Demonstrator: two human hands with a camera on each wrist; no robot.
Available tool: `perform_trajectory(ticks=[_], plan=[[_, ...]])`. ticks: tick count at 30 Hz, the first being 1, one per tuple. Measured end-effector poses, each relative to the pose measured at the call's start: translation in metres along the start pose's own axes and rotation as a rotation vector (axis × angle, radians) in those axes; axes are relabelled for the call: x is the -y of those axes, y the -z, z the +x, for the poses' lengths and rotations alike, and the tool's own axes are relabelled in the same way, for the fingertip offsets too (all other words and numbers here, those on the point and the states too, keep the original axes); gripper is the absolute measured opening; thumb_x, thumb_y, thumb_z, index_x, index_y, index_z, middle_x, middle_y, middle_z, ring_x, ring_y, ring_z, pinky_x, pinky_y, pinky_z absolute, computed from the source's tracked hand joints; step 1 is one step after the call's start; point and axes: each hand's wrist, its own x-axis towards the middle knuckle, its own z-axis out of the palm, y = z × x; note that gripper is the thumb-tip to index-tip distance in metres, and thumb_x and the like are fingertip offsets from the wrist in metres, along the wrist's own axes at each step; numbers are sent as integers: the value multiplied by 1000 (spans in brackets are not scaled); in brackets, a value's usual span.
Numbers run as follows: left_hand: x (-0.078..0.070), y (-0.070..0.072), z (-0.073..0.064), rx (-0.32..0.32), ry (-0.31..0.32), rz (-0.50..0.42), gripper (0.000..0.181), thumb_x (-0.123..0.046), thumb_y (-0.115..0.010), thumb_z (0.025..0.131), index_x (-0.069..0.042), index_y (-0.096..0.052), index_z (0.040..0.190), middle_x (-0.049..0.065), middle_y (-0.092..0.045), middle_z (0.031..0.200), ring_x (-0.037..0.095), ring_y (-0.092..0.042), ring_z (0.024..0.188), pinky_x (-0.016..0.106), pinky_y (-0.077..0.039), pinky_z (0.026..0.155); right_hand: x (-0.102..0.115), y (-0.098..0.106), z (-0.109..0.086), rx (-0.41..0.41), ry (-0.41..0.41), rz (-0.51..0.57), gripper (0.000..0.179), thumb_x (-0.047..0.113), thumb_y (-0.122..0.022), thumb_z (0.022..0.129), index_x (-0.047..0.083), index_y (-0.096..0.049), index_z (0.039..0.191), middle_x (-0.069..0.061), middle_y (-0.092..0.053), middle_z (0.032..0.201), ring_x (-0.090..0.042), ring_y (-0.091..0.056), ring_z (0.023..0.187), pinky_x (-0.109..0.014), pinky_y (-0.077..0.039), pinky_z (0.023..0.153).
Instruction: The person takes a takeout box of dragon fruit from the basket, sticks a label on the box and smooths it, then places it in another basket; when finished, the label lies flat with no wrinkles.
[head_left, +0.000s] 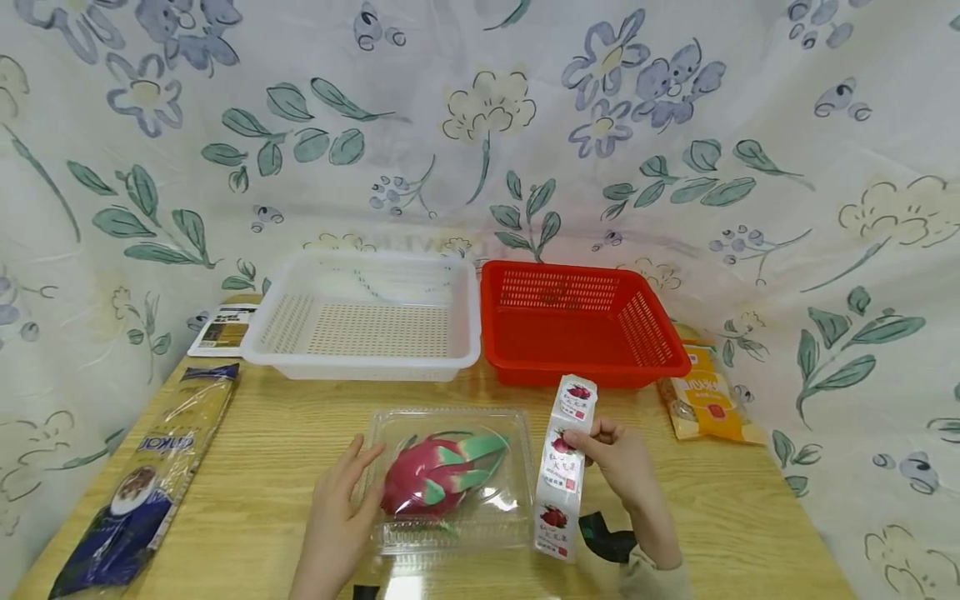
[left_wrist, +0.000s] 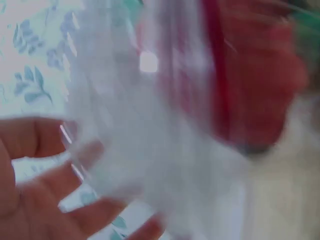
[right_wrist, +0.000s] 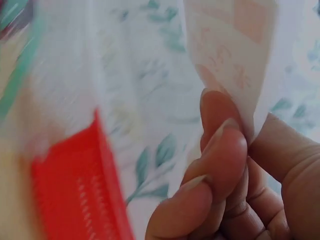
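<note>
The left hand (head_left: pixel 341 504), fingers spread, is at the left edge of the clear clamshell box (head_left: pixel 495 518); just beside its right edge, the right hand (head_left: pixel 621 462) pinches a dragon-fruit sticker strip (head_left: pixel 559 481), long axis running near to far. Inside, the dragon fruit (head_left: pixel 431 477) slants, green tips rightward; beyond the box stand white (head_left: pixel 360 368) and red baskets (head_left: pixel 517 372).

I've a wood-grain tbl (head_left: pixel 277 433) on cam: wht basket (head_left: pixel 367 364) & red basket (head_left: pixel 592 369) side by side at back, clear plastic box (head_left: pixel 495 529) front ctr, long blue-gold pkt (head_left: pixel 153 475) far L, yellow pkt (head_left: pixel 708 400) R, flat pkt (head_left: pixel 222 331) just L of wht basket.
</note>
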Motion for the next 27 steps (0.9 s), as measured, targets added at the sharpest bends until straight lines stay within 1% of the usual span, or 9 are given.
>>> perform_trajectory(ticks=[2,4,6,8,12,14,17,22,27], plan=[[-11,-3,0,-57,-9,-19,38,-3,-59,92,-8,-60,129,20,-41,150,43,-36,132,75,-33,96,12,-5,-5,-4,15,3,18,8,-73,85,-5,-62,79,4,-66,66,-10,-60,60,-23,-51,59],[-21,-6,1,-80,-39,-86,35,-2,-59,92,-7,-62,126,17,-46,147,41,-41,132,69,-38,99,22,-11,-11,14,39,6,19,8,-74,84,-8,-62,80,2,-67,68,-11,-62,61,-24,-53,60],[-31,-10,3,-69,-68,-190,32,0,-58,93,-6,-63,124,15,-52,143,37,-49,129,56,-46,99,30,-17,-17,49,80,18,21,6,-74,83,-12,-62,81,2,-67,69,-10,-63,61,-25,-54,60],[-41,-14,4,-33,-83,-292,30,0,-57,94,-6,-64,122,14,-58,136,27,-60,118,43,-55,90,35,-23,-23,93,125,31,23,5,-75,81,-14,-62,83,4,-67,69,-9,-63,61,-25,-55,59],[-61,-24,4,24,-67,-458,25,-3,-56,95,-6,-66,117,13,-66,122,7,-65,96,26,-58,74,39,-35,-31,168,208,32,21,3,-76,79,-13,-64,82,3,-68,69,-6,-62,61,-24,-54,58],[-70,-29,4,55,-37,-484,22,-9,-58,95,-8,-68,115,12,-68,117,5,-64,91,26,-58,69,38,-41,-34,167,243,2,19,4,-78,77,-10,-67,82,-4,-68,67,-5,-60,60,-23,-54,58],[-78,-32,7,81,-12,-451,20,-17,-62,94,-11,-69,111,9,-70,112,11,-65,90,25,-55,72,36,-50,-39,139,318,-49,16,7,-79,76,-4,-72,85,-13,-69,68,-3,-58,59,-23,-53,57],[-81,-36,7,47,10,-343,18,-26,-66,91,-16,-70,106,2,-72,105,16,-65,93,25,-52,76,33,-61,-45,51,484,-159,6,10,-79,76,6,-75,78,-4,-68,61,2,-50,53,-19,-45,48],[-82,-38,7,-11,24,-403,16,-22,-69,89,-8,-65,96,9,-69,107,22,-64,93,25,-57,62,34,-67,-47,-3,509,-194,5,8,-79,76,11,-75,75,3,-63,56,3,-44,50,-18,-39,45]])
